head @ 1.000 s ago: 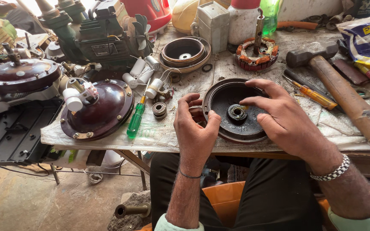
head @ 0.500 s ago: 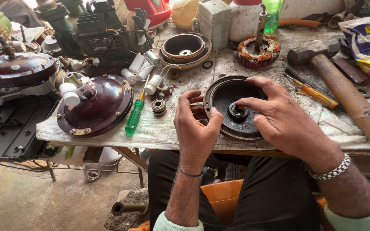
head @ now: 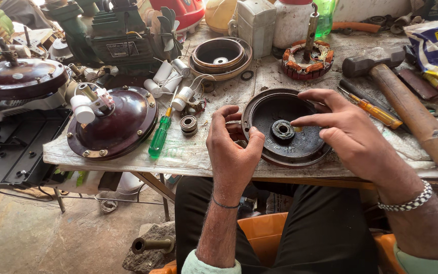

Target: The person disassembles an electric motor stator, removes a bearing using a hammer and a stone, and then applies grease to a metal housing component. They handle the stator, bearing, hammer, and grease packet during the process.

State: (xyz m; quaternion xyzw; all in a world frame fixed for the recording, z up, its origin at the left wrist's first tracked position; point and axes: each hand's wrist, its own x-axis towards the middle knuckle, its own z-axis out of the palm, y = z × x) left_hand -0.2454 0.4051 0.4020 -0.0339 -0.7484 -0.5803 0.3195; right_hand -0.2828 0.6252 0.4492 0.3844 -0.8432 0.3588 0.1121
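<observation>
A black, greasy round motor cover (head: 300, 147) lies on the table in front of me, a bearing (head: 282, 129) seated at its centre. My left hand (head: 233, 152) grips the cover's left rim, thumb and fingers curled over the edge. My right hand (head: 348, 134) hovers above the right half of the cover with fingers spread; its index fingertip points at the bearing and holds nothing.
A loose bearing (head: 188, 124) and a green-handled screwdriver (head: 160, 134) lie left of the cover, beside a maroon fan housing (head: 112, 124). A hammer (head: 406, 106) and a yellow screwdriver (head: 373, 109) lie to the right. A copper-wound stator (head: 307, 58) and another cover (head: 220, 55) sit behind.
My right hand has lifted off the bearing and drawn back to the right, uncovering the centre of the cover. My left hand stays on the rim.
</observation>
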